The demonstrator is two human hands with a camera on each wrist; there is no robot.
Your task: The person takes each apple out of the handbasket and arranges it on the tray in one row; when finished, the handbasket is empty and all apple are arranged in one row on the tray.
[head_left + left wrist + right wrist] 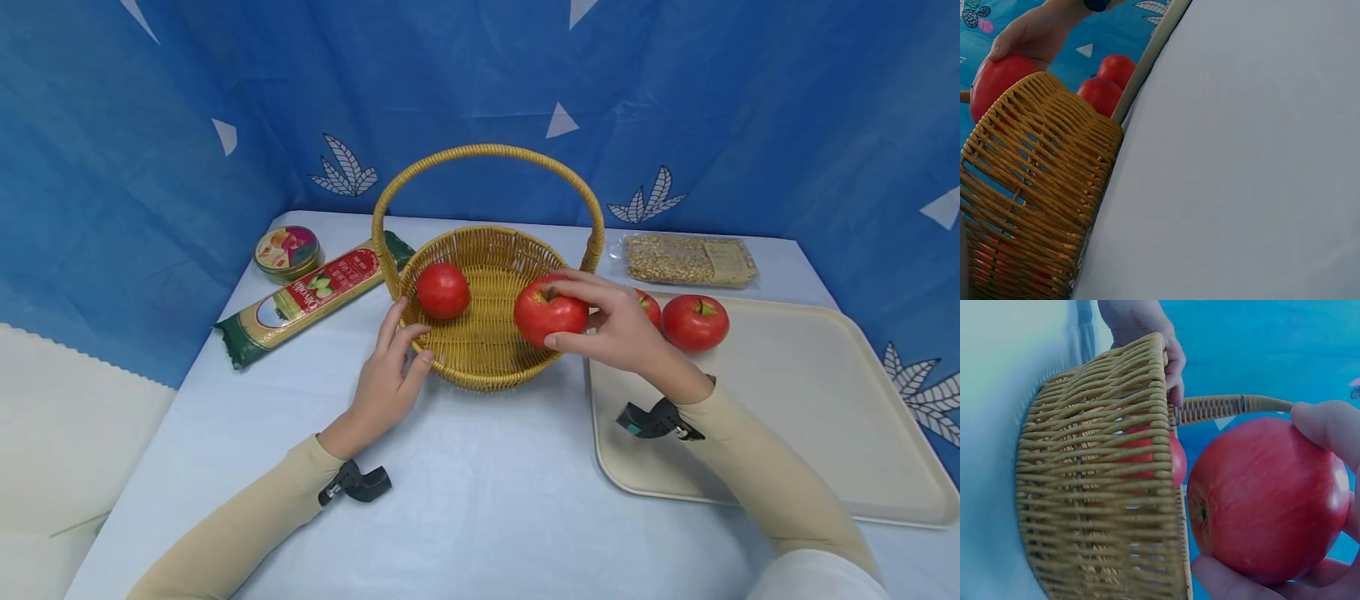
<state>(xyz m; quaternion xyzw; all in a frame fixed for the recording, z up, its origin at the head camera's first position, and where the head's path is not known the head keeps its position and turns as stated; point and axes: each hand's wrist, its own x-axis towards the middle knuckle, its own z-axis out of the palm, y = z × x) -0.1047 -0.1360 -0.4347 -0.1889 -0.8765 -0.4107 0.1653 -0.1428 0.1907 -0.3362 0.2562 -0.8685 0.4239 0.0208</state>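
Observation:
A yellow wicker basket (pixel 480 379) with a tall arched handle stands on the table, one red apple (pixel 443 291) inside it. At its left rim is my left hand (pixel 386 392), fingers bent over the edge and thumb at the outer side; the right wrist view shows these fingers (pixel 1175 369) hooked over the rim. My right hand (pixel 611 321) grips another red apple (pixel 551 312) between thumb and fingers, above the basket's right rim. Close up in the right wrist view, that held apple (pixel 1266 500) is beside the basket's opening.
Two more red apples, one whole in sight (pixel 696 323) and one partly hidden (pixel 649 307), lie on a beige tray (pixel 787 417) at right. Behind it is a bag of grains (pixel 690 259). At left lie a pasta packet (pixel 315 296) and a round tin (pixel 288 252).

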